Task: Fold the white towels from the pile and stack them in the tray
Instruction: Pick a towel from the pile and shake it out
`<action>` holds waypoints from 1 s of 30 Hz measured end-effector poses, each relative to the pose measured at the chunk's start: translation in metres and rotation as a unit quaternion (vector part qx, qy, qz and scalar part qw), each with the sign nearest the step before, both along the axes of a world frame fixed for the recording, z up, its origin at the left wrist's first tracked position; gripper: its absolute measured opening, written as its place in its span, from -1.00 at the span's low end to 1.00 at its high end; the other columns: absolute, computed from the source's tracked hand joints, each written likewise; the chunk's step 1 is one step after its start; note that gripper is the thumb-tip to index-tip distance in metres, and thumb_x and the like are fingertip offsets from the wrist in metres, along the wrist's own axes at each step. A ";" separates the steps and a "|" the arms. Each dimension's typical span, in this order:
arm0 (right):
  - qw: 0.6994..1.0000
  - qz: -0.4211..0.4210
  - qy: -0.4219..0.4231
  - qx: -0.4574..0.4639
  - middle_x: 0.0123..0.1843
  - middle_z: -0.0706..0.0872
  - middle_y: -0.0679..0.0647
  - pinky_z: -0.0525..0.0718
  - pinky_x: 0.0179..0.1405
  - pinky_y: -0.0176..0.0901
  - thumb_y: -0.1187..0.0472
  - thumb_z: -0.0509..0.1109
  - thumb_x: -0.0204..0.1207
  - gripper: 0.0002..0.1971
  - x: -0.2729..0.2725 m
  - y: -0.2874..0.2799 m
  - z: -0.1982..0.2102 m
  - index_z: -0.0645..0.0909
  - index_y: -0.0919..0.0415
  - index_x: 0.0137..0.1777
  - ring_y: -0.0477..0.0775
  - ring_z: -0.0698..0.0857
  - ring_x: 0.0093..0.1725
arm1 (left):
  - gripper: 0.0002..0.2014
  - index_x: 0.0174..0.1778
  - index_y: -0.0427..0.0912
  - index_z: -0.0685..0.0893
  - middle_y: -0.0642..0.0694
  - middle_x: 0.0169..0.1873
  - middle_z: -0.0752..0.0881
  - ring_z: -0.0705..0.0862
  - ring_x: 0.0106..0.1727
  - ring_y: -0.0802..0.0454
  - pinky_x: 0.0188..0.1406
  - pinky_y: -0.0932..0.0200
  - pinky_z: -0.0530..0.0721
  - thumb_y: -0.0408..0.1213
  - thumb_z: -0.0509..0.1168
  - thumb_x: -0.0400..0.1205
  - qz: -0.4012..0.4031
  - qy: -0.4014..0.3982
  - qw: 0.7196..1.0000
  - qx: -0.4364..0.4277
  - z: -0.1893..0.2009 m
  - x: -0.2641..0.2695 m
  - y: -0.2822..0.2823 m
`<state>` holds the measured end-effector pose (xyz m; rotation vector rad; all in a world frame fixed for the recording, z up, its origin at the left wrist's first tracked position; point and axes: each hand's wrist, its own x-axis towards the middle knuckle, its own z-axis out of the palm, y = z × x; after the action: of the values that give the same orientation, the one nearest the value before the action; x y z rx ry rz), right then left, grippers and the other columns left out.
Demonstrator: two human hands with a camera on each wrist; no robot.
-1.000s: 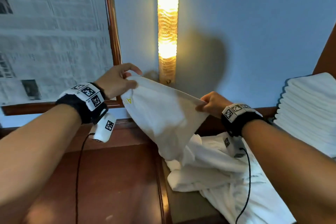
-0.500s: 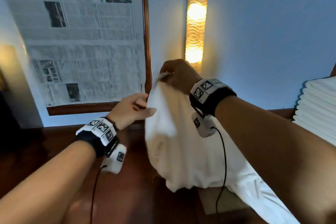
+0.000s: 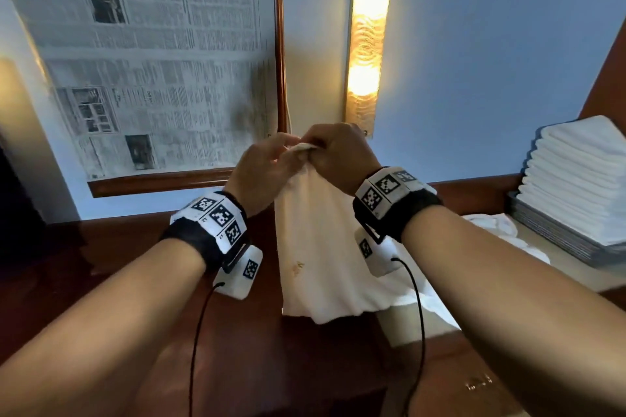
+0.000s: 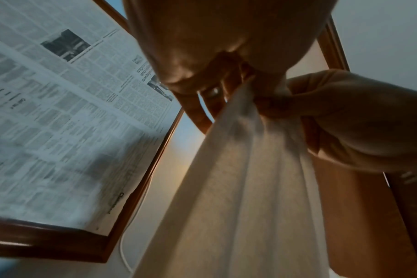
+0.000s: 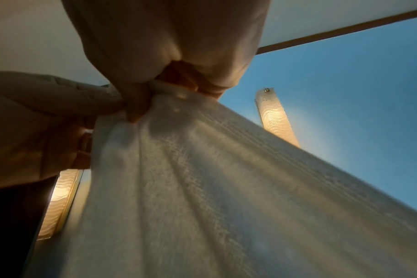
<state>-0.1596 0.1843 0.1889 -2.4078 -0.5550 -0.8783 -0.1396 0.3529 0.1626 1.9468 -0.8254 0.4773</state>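
From the head camera, the left hand (image 3: 262, 171) and right hand (image 3: 338, 156) meet in front of a lit wall lamp (image 3: 367, 41), both pinching the top of a white towel (image 3: 318, 247) that hangs above the wooden counter (image 3: 135, 281), with folded towels (image 3: 576, 179) stacked in the tray (image 3: 555, 237) at right. The left wrist camera shows curled fingers (image 4: 210, 99) gripping the gathered cloth (image 4: 238, 188) beside a framed newspaper (image 4: 60, 122). The right wrist camera shows fingertips (image 5: 136, 105) clamped on the bunched corner.

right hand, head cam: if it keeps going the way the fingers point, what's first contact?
The right hand points left, fingers pinching the towel top. First contact is probably the left hand, already knuckle to knuckle; whether they touch is unclear.
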 end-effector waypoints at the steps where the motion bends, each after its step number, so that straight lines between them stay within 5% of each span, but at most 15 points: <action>1: 1.000 -0.002 0.000 -0.005 -0.39 0.68 -0.12 0.54 -0.34 -0.43 0.14 0.45 0.60 -0.85 -0.002 0.002 0.000 0.72 0.07 -0.21 -0.20 0.64 -0.38 | -0.81 0.11 -0.22 0.76 -0.11 -0.16 0.80 0.78 -0.18 0.09 -0.28 0.24 0.71 -0.21 0.30 0.77 0.011 -0.019 1.000 -0.010 0.000 0.000 0.001; 5: 0.999 -0.042 0.018 -0.009 -0.43 0.53 -0.19 0.36 -0.38 -0.45 0.06 0.36 0.67 -0.77 -0.004 0.000 -0.017 0.64 0.07 -0.22 -0.29 0.51 -0.41 | -0.78 0.02 -0.19 0.81 -0.04 -0.23 0.76 0.68 -0.25 0.22 -0.28 0.46 0.54 -0.25 0.26 0.79 0.051 -0.089 0.995 -0.003 0.005 -0.003 0.006; 10: 0.976 -0.189 0.106 -0.005 -0.18 0.69 0.12 0.47 -0.18 -0.12 0.09 0.34 0.67 -0.79 0.008 -0.067 -0.072 0.71 0.17 -0.12 0.20 0.65 -0.14 | -0.77 -0.21 0.13 0.74 0.12 -0.41 0.66 0.62 -0.30 0.15 -0.20 0.09 0.70 -0.14 0.24 0.72 0.083 -0.031 0.992 -0.092 0.015 0.008 0.046; 14: 0.944 -0.275 0.180 0.035 -0.02 0.80 0.28 0.56 -0.04 -0.05 0.16 0.33 0.64 -0.81 0.012 -0.110 -0.103 0.73 0.23 -0.03 0.34 0.72 0.07 | -0.76 -0.22 0.10 0.70 0.04 -0.38 0.67 0.59 -0.34 0.18 -0.30 0.17 0.55 -0.14 0.19 0.71 0.118 -0.046 0.989 -0.077 0.020 0.008 0.068; 17: 0.954 -0.242 0.161 0.080 -0.13 0.70 0.18 0.45 -0.12 -0.09 0.17 0.26 0.69 -0.85 0.018 -0.098 -0.089 0.56 0.18 -0.10 0.30 0.68 0.00 | -0.74 -0.22 -0.06 0.67 -0.32 -0.35 0.64 0.59 -0.34 -0.23 -0.30 -0.15 0.61 -0.07 0.19 0.70 0.082 0.006 0.993 -0.087 0.010 0.016 0.060; 21: 0.982 -0.142 0.059 0.109 -0.06 0.66 0.15 0.56 -0.04 -0.09 0.15 0.20 0.75 -0.82 0.029 -0.070 -0.038 0.54 0.25 0.07 0.16 0.62 -0.07 | -0.80 -0.09 0.00 0.79 -0.19 -0.19 0.77 0.69 -0.15 0.03 -0.09 0.09 0.60 -0.14 0.25 0.69 0.049 0.061 0.993 -0.092 0.004 0.029 0.019; 24: 0.995 -0.050 -0.018 0.079 -0.17 0.61 0.01 0.41 -0.22 -0.59 0.23 0.28 0.72 -0.85 0.031 -0.063 -0.006 0.57 0.33 0.04 -0.04 0.54 -0.25 | -0.79 0.15 0.14 0.81 -0.06 0.09 0.82 0.76 0.16 0.01 0.20 0.07 0.67 -0.16 0.26 0.78 -0.005 0.114 0.987 -0.114 0.001 0.037 -0.027; 26: 0.996 -0.013 -0.050 0.067 -0.20 0.62 -0.03 0.41 -0.27 -0.60 0.25 0.34 0.68 -0.87 0.036 -0.070 0.002 0.60 0.33 -0.01 -0.13 0.53 -0.29 | -0.79 0.09 0.21 0.79 0.01 0.05 0.80 0.76 0.10 0.06 0.19 0.02 0.71 -0.12 0.23 0.80 -0.065 0.156 0.979 -0.117 -0.002 0.040 -0.062; 30: 0.994 -0.006 -0.051 0.101 -0.27 0.67 0.00 0.47 -0.31 -0.39 0.21 0.39 0.64 -0.84 0.048 -0.100 -0.008 0.63 0.29 -0.12 -0.07 0.56 -0.32 | -0.75 0.07 -0.05 0.73 -0.02 -0.12 0.76 0.75 -0.11 0.21 -0.02 0.22 0.72 -0.12 0.14 0.83 -0.077 0.154 0.981 -0.093 0.000 0.048 -0.115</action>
<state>-0.1117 0.0846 0.1813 -2.1954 -0.4659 -1.0156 -0.0911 0.2377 0.1627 1.7126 -0.6978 0.1479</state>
